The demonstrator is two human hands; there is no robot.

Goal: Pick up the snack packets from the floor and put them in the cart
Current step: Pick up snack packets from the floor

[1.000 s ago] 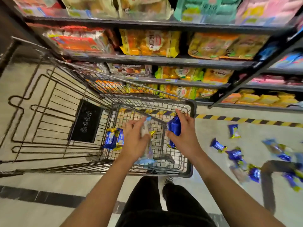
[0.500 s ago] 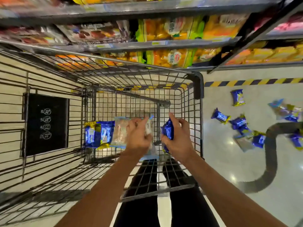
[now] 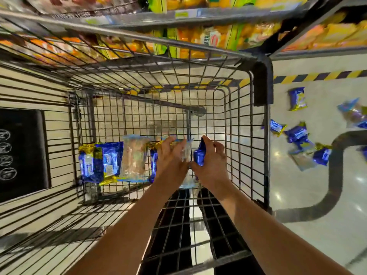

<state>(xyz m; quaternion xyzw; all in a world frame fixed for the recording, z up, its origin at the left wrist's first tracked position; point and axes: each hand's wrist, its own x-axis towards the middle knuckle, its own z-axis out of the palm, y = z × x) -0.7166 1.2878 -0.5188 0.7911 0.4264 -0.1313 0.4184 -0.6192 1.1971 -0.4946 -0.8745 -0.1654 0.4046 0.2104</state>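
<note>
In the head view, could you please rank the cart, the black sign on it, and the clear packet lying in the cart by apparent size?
1. cart, which fills most of the frame.
2. black sign, partly cut off at the left edge.
3. clear packet, smallest; it lies deeper in the cart, so distance shrinks it somewhat.

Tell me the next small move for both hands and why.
Probably let go of both packets. The left hand holds a clear packet and the right hand a blue packet, both low inside the cart, just above packets already lying on its floor. More packets wait on the shop floor.
</note>
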